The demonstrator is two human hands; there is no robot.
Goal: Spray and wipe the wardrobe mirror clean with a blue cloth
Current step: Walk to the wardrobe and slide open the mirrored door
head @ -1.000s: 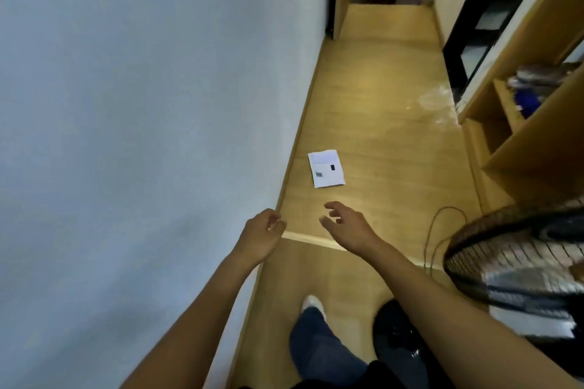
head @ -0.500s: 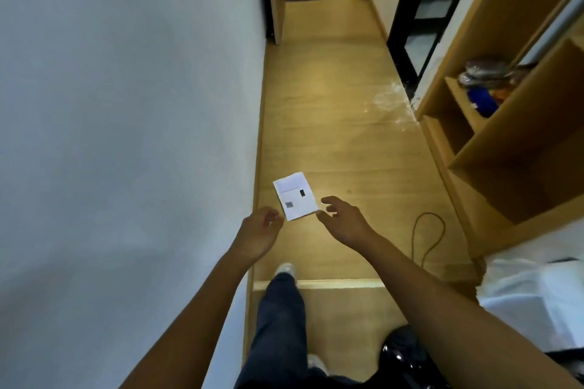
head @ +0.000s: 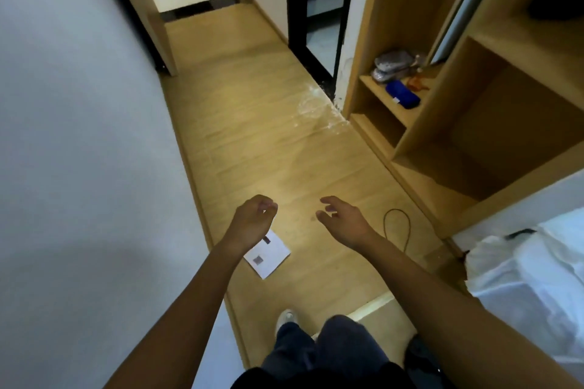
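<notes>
From the head camera, both hands hang over the wooden floor (head: pixel 252 136) and hold nothing — the left hand (head: pixel 252 221) at about 7 o'clock from centre with fingers loosely curled, the right hand (head: pixel 343 219) at 5 o'clock with fingers spread and relaxed. A white paper slip (head: pixel 268 254) lies on the floor just below the left wrist. The blue cloth (head: pixel 403 95) sits on a low shelf of the open wardrobe (head: pixel 474 123) at 2 o'clock — well apart from both hands.
</notes>
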